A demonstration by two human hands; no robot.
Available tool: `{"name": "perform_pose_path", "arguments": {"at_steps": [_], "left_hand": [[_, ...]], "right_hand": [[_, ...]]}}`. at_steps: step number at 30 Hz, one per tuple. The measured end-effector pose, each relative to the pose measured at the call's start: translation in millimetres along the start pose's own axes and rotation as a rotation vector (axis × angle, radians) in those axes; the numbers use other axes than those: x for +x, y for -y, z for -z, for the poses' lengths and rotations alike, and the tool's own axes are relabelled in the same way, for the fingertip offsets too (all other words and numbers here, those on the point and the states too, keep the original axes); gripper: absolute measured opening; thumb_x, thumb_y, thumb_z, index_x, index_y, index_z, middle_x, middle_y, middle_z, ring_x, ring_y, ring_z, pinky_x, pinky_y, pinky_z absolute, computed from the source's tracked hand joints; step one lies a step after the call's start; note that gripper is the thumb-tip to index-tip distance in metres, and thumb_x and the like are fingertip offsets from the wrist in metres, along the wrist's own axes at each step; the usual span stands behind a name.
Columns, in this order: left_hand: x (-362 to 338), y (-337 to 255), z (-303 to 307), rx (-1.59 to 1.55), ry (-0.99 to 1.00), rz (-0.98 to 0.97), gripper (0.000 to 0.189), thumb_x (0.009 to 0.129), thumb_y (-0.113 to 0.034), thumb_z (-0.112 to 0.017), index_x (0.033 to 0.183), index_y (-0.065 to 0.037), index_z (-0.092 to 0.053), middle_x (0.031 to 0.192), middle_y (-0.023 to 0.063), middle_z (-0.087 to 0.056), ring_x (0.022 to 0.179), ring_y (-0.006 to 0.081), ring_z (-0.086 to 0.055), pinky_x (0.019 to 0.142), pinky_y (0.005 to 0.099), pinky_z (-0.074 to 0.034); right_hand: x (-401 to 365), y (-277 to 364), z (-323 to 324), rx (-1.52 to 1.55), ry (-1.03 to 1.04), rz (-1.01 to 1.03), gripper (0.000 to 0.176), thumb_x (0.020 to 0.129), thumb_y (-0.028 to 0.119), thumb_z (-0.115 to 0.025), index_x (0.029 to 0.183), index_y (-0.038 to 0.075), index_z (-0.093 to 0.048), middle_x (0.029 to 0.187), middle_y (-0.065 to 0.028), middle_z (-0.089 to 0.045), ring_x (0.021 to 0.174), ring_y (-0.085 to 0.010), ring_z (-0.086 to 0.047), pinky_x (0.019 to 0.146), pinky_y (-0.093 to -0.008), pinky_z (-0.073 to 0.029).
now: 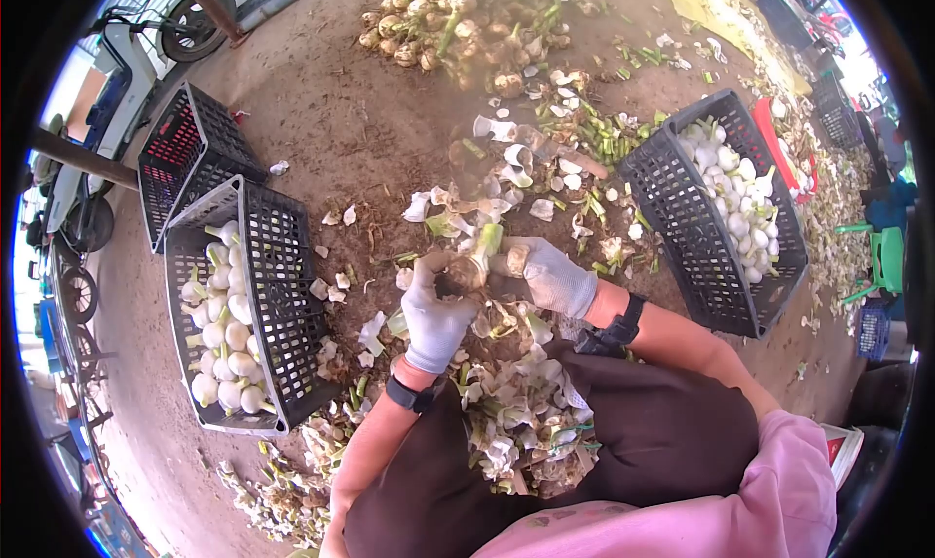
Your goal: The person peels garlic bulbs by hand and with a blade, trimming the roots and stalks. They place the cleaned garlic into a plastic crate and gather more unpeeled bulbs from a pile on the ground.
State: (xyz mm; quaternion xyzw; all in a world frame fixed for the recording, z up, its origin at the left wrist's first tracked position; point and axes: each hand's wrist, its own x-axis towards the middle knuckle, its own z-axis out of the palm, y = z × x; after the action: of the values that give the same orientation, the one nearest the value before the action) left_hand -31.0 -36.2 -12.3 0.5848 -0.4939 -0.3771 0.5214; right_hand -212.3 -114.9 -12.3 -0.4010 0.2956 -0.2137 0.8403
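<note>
Left hand (435, 316): gloved, fingers closed around an unpeeled bulb (464, 278) with a green stalk, held above the lap.
Right hand (551, 277): gloved, fingers curled against the same bulb from the other side.
Left crate (292, 315): black mesh, on the ground beside the left arm, partly filled with peeled white bulbs (224, 336).
Right crate (670, 207): black mesh, beyond the right arm, holding more clean white bulbs (740, 207).
Back crate (180, 144): tilted behind the left crate; its contents are not visible.
Lap: dark apron (662, 431) heaped with peelings (516, 417).
Ground: a pile of dirty bulbs (438, 22) lies well beyond the hands.
</note>
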Motion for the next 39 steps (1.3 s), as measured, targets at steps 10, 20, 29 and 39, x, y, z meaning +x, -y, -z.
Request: {"name": "perform_pose_path", "arguments": {"at_steps": [10, 20, 29, 39], "left_hand": [[1, -8, 2, -0.115, 0.030, 0.031, 0.042, 0.069, -0.003, -0.072, 0.109, -0.002, -0.057, 0.089, 0.0090, -0.064, 0.074, 0.0171, -0.061, 0.070, 0.0291, -0.052], [6, 20, -14, -0.357, 0.100, 0.295, 0.039, 0.090, -0.041, -0.053, 0.096, -0.003, -0.061, 0.075, 0.0075, -0.062, 0.056, 0.0141, -0.055, 0.051, 0.0248, -0.046], [15, -1, 8, 0.085, -0.178, -0.011, 0.038, 0.079, -0.002, -0.059, 0.117, 0.001, -0.058, 0.080, 0.0058, -0.063, 0.072, 0.0174, -0.061, 0.070, 0.0278, -0.050], [9, -6, 6, 0.296, 0.325, -0.349, 0.024, 0.075, 0.013, -0.059, 0.091, -0.005, -0.061, 0.082, 0.0081, -0.067, 0.075, 0.0191, -0.066, 0.066, 0.0287, -0.051]], "right_hand": [[6, -1, 0, -0.227, -0.090, 0.218, 0.007, 0.088, 0.009, -0.064, 0.091, 0.003, -0.065, 0.092, -0.0032, -0.065, 0.086, -0.0123, -0.060, 0.080, -0.0276, -0.049], [23, -16, 9, -0.255, -0.054, 0.314, 0.023, 0.088, 0.016, -0.070, 0.103, -0.001, -0.067, 0.097, -0.0009, -0.064, 0.087, -0.0025, -0.054, 0.075, -0.0228, -0.048], [18, -26, 23, -0.300, -0.020, 0.259, 0.027, 0.085, 0.009, -0.062, 0.110, -0.001, -0.066, 0.099, -0.0071, -0.068, 0.088, -0.0133, -0.063, 0.079, -0.0302, -0.050], [42, 18, 34, -1.707, -0.359, 0.617, 0.026, 0.077, 0.006, -0.060, 0.102, 0.008, -0.068, 0.098, -0.0122, -0.062, 0.091, -0.0276, -0.060, 0.078, -0.0395, -0.050]]}}
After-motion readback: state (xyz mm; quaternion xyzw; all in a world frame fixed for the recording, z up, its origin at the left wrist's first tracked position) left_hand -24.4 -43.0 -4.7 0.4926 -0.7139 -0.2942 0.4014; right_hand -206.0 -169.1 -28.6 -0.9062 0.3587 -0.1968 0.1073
